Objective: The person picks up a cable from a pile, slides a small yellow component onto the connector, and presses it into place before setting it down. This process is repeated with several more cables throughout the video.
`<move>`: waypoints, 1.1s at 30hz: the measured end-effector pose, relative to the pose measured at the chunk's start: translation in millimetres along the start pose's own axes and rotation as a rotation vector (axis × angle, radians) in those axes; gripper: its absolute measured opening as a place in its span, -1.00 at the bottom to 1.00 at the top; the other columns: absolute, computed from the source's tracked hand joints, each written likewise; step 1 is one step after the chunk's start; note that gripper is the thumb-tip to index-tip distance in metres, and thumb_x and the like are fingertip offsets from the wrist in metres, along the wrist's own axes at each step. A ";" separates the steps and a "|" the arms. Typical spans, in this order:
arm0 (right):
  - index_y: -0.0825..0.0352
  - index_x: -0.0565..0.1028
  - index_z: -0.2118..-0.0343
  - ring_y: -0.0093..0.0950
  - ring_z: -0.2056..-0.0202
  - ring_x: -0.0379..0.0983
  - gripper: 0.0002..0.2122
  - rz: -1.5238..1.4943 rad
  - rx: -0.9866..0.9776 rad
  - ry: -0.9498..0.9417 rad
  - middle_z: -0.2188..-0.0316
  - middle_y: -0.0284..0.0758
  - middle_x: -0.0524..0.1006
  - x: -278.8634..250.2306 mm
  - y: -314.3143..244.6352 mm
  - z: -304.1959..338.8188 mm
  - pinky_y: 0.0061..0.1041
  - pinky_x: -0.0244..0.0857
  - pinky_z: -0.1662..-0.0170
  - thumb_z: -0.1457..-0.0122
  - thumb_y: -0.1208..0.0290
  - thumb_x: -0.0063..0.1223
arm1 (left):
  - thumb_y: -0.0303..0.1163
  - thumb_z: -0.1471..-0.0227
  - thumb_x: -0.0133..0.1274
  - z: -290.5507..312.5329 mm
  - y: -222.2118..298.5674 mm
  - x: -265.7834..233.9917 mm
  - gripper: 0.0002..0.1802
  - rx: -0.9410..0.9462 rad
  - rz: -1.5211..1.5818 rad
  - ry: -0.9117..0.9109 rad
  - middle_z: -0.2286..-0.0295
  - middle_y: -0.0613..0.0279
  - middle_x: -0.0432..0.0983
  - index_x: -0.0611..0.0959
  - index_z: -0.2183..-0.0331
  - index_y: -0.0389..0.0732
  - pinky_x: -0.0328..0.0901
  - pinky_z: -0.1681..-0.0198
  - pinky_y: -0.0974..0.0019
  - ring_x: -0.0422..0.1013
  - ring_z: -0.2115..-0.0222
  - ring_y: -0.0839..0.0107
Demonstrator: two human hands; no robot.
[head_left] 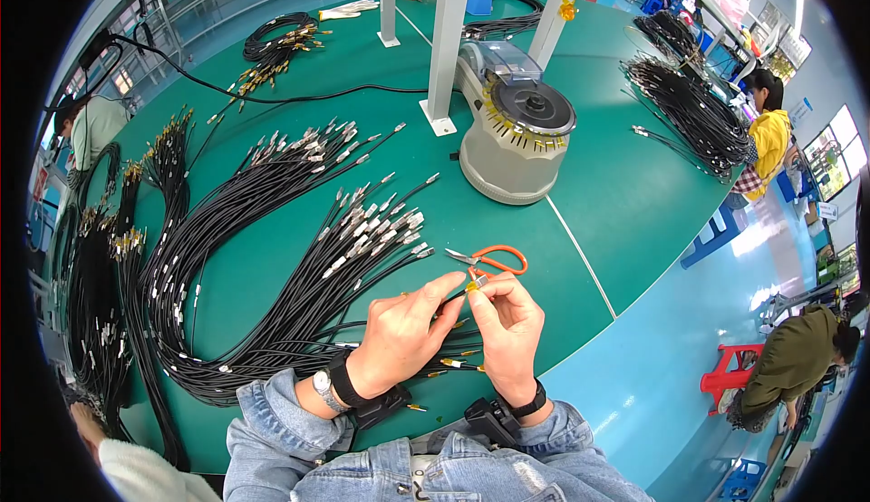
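My left hand [399, 334] is closed, with a thin black cable [447, 300] pinched between its thumb and forefinger. Just beside it, my right hand [509, 328] grips the end of the same cable, where a small piece of yellow tape [474, 285] shows at the fingertips. How far the tape goes around the cable is hidden by the fingers. Scissors with orange handles [501, 258] lie right beyond both hands. More cable ends with yellow tips [460, 364] rest on the table under my wrists.
A grey round tape dispenser [512, 153] with yellow strips stands beyond the scissors, near white posts [443, 58]. Large bundles of black cables with white-labelled ends [367, 230] cover the green table's left. Another cable coil [693, 121] lies far right. Co-workers sit around.
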State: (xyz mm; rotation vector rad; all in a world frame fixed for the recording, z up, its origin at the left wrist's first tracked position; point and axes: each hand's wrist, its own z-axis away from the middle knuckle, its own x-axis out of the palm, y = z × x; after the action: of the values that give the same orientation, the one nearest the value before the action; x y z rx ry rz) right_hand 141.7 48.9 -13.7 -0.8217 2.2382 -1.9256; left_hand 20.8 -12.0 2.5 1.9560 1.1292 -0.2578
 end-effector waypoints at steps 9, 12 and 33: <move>0.44 0.41 0.44 -0.62 0.34 0.30 -0.94 -0.003 0.036 0.010 0.41 -0.36 0.40 0.4 -1.7 0.6 -0.64 0.19 0.21 -0.02 0.68 0.04 | -0.61 0.22 0.19 0.3 0.9 1.0 -0.59 0.010 0.013 0.021 0.71 0.31 0.43 0.52 0.22 -0.22 0.13 0.76 0.47 0.23 0.84 0.55; 0.44 0.41 0.44 -0.62 0.34 0.29 -0.94 0.002 0.032 0.007 0.42 -0.37 0.40 0.4 -1.8 0.5 -0.64 0.18 0.21 -0.02 0.68 0.03 | -0.61 0.22 0.19 -0.4 1.9 0.8 -0.59 0.015 0.014 0.026 0.72 0.32 0.42 0.53 0.22 -0.22 0.13 0.77 0.48 0.22 0.84 0.55; 0.46 0.44 0.41 -0.63 0.35 0.29 -0.95 0.011 0.005 -0.034 0.41 -0.37 0.41 1.7 -10.5 3.4 -0.65 0.18 0.22 -0.05 0.66 0.04 | -0.60 0.19 0.14 0.7 3.0 0.2 -0.63 -0.040 0.116 0.003 0.64 0.26 0.45 0.57 0.21 -0.20 0.20 0.73 0.42 0.33 0.76 0.44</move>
State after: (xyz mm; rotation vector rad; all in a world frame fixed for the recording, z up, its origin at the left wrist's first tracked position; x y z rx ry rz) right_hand 145.2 44.4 -4.1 -0.8335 2.2134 -1.8963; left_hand 23.4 -13.1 3.6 1.9784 1.0113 -0.1691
